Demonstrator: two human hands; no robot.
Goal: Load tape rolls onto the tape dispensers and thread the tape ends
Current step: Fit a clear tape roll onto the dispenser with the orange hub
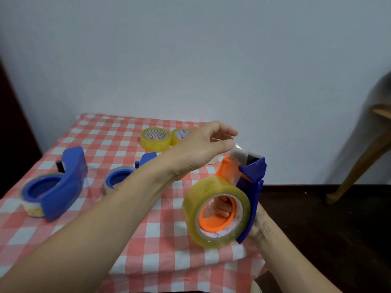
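My right hand grips a blue tape dispenser with an orange hub, held upright over the table's right edge; its fingers show through the hub. A yellowish clear tape roll sits on that hub. My left hand pinches the loose tape end just above the dispenser's cutter. Two more blue dispensers lie on the cloth: one at the left loaded with a roll, one in the middle partly hidden by my left forearm.
The table wears a red-and-white checked cloth. Two spare yellowish rolls stand near its far edge by the white wall. A wooden chair leg rises at the right over dark floor.
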